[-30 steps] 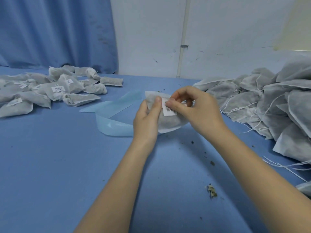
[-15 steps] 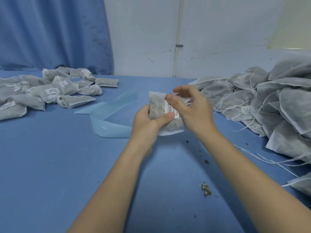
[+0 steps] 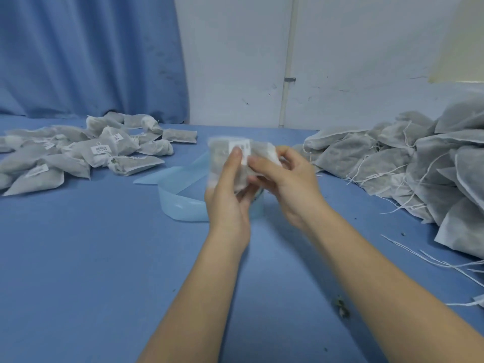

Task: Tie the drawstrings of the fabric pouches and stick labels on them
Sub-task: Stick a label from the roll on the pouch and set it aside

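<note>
Blue cloth covers the worktop [image 3: 78,258], with a blue curtain [image 3: 91,56] hung in the upper left of the frame and a pale wall [image 3: 353,48] filling the upper right. At frame centre a filled fabric pouch [image 3: 222,155] is held up off the worktop between both hands. The left hand [image 3: 227,189] is wrapped round the pouch from below, its thumb laid on the front face against the white label [image 3: 239,148]. The right hand [image 3: 285,182] is seen pinching the pouch's right edge, thumb in front and fingers curled behind. So neither grip is spread: each is closed on the pouch. The pouch and label are blurred, so it cannot be told whether the label lies fully flat, and this pouch's drawstring is not made out.

A heap of labelled pouches [image 3: 86,153] is spread across the left of the frame, and a larger pile of unlabelled pouches [image 3: 419,166] with loose white strings is banked at the right. A curled strip of pale blue backing tape [image 3: 180,208] lies just behind the hands.

The labelling step appears to be in hand and nearly done for this 1 pouch. The next move would call for the label to be pressed down, the pouch to be put with the left heap, and a fresh one to be drawn from the right pile.
</note>
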Available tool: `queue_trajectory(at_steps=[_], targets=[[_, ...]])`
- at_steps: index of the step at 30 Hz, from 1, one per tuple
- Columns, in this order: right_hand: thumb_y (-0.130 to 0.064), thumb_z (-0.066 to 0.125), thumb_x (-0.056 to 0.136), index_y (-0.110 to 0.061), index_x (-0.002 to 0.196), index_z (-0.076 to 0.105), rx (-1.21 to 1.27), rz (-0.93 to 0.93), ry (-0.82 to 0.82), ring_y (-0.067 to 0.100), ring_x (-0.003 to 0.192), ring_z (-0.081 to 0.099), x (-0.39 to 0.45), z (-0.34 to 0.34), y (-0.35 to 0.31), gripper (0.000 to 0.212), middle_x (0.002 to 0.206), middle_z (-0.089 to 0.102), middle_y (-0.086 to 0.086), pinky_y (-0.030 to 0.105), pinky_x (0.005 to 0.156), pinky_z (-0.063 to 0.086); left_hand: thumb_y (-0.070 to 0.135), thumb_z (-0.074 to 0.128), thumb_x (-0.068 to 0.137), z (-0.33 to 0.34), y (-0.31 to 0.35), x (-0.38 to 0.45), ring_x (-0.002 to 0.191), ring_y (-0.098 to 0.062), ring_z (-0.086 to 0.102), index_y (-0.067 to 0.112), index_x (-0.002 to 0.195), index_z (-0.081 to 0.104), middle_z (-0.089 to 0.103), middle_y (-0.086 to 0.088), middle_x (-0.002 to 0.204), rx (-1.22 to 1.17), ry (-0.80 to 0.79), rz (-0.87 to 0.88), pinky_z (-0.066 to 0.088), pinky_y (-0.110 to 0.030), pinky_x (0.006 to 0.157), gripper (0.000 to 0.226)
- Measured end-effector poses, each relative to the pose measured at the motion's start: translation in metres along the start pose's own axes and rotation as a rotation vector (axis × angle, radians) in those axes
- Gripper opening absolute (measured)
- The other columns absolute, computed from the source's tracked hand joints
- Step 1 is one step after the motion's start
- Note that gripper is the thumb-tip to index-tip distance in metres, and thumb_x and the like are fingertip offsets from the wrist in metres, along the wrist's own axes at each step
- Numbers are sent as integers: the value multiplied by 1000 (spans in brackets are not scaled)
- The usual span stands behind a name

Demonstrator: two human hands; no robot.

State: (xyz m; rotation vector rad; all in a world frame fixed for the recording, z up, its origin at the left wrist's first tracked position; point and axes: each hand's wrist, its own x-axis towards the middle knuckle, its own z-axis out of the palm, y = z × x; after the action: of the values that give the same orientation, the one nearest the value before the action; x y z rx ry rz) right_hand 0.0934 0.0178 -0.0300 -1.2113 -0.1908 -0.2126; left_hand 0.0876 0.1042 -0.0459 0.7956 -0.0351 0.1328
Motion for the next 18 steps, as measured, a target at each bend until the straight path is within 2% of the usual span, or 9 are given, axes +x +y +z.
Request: queue_trajectory(at_steps=[2,5,7,9,10,12,13,15,18], targets=[[-13,69,85,-14,115,61,-19,88,-109,10,79,69,9,28,1,31,108,68,3,25,79,55,39,76,66,2,-1,-1,77,-8,68,19,79,72,70,4,82,-18,-26,12,55,-21,67,24],[-20,56,95,-2,132,52,-112,178,-102,12,97,67,11,53,8,41,133,56,13,34,99,48,55,76,53,3,-1,0,73,9,65,24,81,65,70,20,72,83,62,23,48,-14,65,43],[-21,50,98,8,128,49,-102,204,-45,28,117,57,5,54,13,42,131,51,22,39,102,44,68,66,38,3,-4,3,72,11,64,23,82,63,69,19,70,193,95,17,44,-16,68,63],[-20,46,100,-1,129,55,-65,208,-12,23,122,54,-4,48,12,36,113,68,6,24,95,47,73,60,37,4,-8,0,80,6,64,23,89,63,71,11,88,270,56,6,43,-18,72,73],[-18,44,101,-4,129,56,-64,197,0,19,121,56,-8,44,9,34,112,68,-1,18,92,47,74,58,43,5,-11,-2,86,1,64,24,99,63,69,5,104,290,16,2,43,-16,74,76],[-13,44,100,-5,123,60,-115,141,51,15,112,62,-16,34,0,29,121,65,4,19,92,48,67,50,69,7,-19,-9,95,-6,61,21,121,57,58,1,126,447,-89,54,44,-6,73,70],[-10,45,99,-7,116,64,-162,107,82,13,105,65,-20,27,-5,25,120,66,6,21,91,50,63,45,78,9,-23,-11,92,-2,61,25,118,60,60,6,123,512,-127,85,45,-5,72,57],[-7,49,96,-17,103,68,-236,54,123,5,89,67,-29,10,-18,22,106,70,-1,21,82,53,68,38,77,15,-29,-19,79,4,66,38,88,65,71,15,93,598,-181,29,50,-17,75,42],[-4,51,92,-25,88,69,-293,-46,214,-2,68,60,-45,-21,-39,28,81,69,-13,15,60,45,58,31,89,23,-39,-36,70,-8,67,32,76,64,69,10,65,763,-385,40,54,-31,74,44]])
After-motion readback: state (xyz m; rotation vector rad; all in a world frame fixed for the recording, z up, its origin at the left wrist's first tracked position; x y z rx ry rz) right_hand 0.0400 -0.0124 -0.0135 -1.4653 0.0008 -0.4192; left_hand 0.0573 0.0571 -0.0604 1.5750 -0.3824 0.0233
